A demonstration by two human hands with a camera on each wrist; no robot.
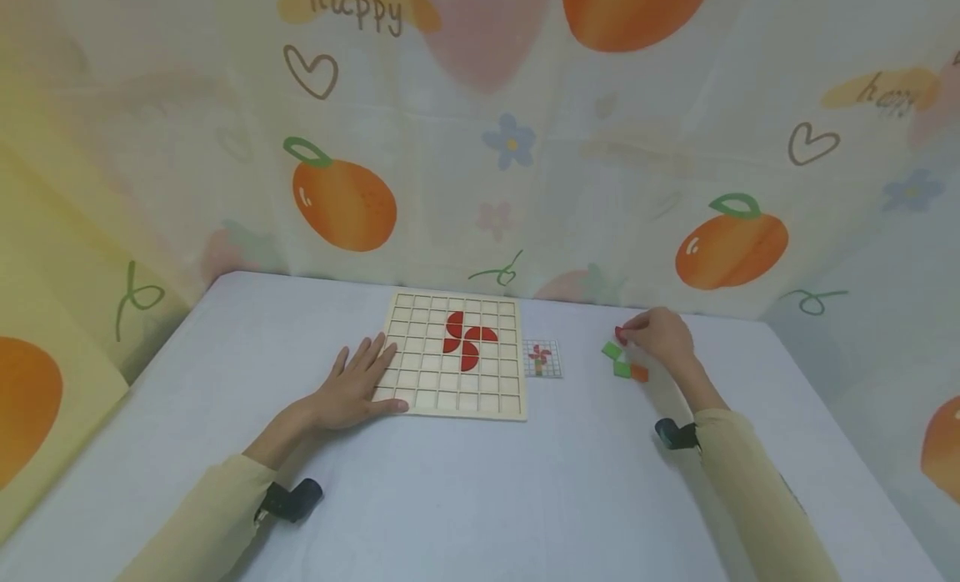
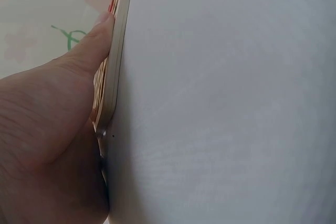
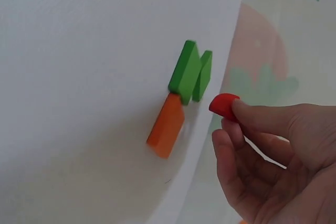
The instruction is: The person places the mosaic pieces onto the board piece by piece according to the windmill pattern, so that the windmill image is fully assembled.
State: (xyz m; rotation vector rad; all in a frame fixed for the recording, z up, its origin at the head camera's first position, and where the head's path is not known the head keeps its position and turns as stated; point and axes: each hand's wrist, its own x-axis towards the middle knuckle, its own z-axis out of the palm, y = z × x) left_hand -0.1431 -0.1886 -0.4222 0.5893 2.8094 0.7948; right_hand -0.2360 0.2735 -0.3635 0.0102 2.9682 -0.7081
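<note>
My left hand [image 1: 352,392] rests with spread fingers on the left edge of the wooden grid board [image 1: 405,380]; in the left wrist view its thumb lies along the board's side [image 2: 118,51]. Several red quarter-round pieces [image 1: 469,355] sit in the grid in a pinwheel shape. Off to the right, my right hand [image 1: 663,338] pinches a red curved piece [image 3: 223,105] between thumb and fingers. Beside it lie two green pieces [image 3: 185,73] and an orange piece [image 3: 166,126] on the table.
A small pattern card [image 1: 551,361] lies against the board's right side, showing a red pinwheel on a grid. The white-covered table [image 1: 465,499] meets a printed curtain [image 1: 442,198] at its back edge.
</note>
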